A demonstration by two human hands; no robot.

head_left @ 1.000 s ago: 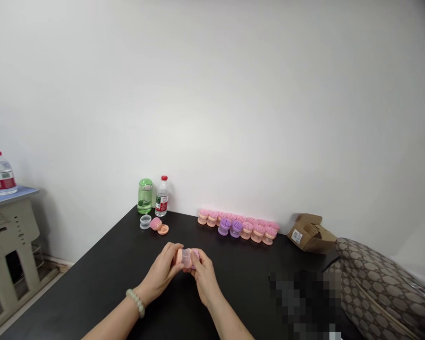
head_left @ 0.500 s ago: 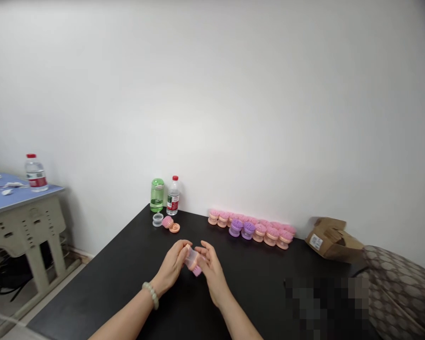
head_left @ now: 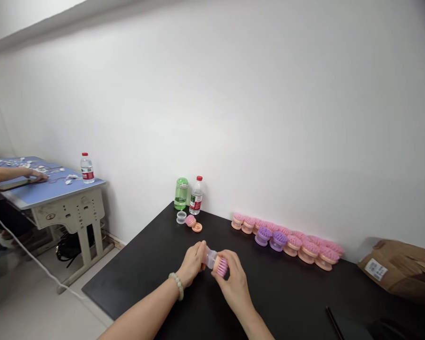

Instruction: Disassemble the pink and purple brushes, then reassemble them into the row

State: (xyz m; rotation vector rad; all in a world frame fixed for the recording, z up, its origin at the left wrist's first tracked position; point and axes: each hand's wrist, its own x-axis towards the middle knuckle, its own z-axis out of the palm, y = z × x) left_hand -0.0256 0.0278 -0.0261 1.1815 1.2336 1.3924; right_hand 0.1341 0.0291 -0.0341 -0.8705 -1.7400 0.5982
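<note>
Over the black table (head_left: 134,278), the left hand (head_left: 193,263), wearing a bead bracelet (head_left: 177,285), grips a clear plastic cup (head_left: 210,257), and the right hand (head_left: 233,283) clasps a pink-bristled brush (head_left: 222,266) pressed against the cup's end. Along the table's far edge stand a green bottle (head_left: 181,193), a water bottle (head_left: 196,197) and a row of pink and purple brushes (head_left: 286,242), while a co-worker's hand (head_left: 38,175) rests on a blue desk (head_left: 56,193) left of the table

The left forearm (head_left: 141,315) and the right forearm (head_left: 259,327) were bare; a bracelet (head_left: 177,286) of round, pale green beads (milky, almost jade-like) sat at the left wrist.
</note>
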